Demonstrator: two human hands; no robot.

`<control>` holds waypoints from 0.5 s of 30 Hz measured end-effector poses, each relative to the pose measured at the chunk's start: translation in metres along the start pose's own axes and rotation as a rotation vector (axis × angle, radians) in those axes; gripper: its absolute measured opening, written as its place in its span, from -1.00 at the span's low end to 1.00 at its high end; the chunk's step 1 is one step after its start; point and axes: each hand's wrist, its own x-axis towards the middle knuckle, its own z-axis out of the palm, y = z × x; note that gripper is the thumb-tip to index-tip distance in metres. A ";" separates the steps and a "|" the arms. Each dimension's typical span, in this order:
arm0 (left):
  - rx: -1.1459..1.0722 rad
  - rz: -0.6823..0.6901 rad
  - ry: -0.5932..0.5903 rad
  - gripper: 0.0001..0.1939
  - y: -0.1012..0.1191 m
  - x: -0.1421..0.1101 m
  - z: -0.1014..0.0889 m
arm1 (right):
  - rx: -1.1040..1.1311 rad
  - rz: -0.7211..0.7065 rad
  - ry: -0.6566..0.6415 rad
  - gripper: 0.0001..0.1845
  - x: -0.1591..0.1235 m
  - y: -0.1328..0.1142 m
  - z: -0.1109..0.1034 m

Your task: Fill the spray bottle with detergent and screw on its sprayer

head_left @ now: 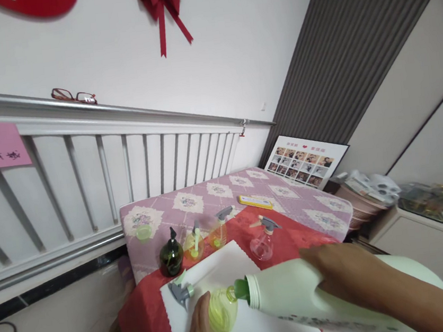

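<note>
My right hand (349, 271) grips a large white jug (296, 298) with a green spout, tipped on its side so the spout meets the mouth of a small yellow bottle (222, 310). My left hand (202, 330) is wrapped around that yellow bottle and holds it on a white sheet (217, 267). A grey spray head (180, 292) lies loose on the sheet just left of the bottle.
On the red cloth (143, 319) and pink tablecloth (288, 190) stand a dark green pump bottle (171, 256), two orange spray bottles (206, 239), a clear spray bottle (262, 241), a green cup (143, 232) and a yellow case (255, 201). A white radiator (88, 186) runs behind; clutter sits on the right.
</note>
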 end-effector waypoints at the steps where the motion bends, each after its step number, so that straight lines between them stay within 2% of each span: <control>1: 0.001 0.002 -0.009 -0.09 0.000 0.000 0.000 | -0.002 0.002 -0.006 -0.66 0.000 -0.001 -0.001; 6: 0.018 0.013 0.078 -0.11 0.003 -0.002 0.001 | -0.007 0.001 -0.011 -0.64 0.000 -0.002 -0.004; 15: 0.047 0.021 0.061 -0.10 0.009 -0.003 -0.001 | -0.005 0.008 0.011 -0.68 -0.001 0.002 0.003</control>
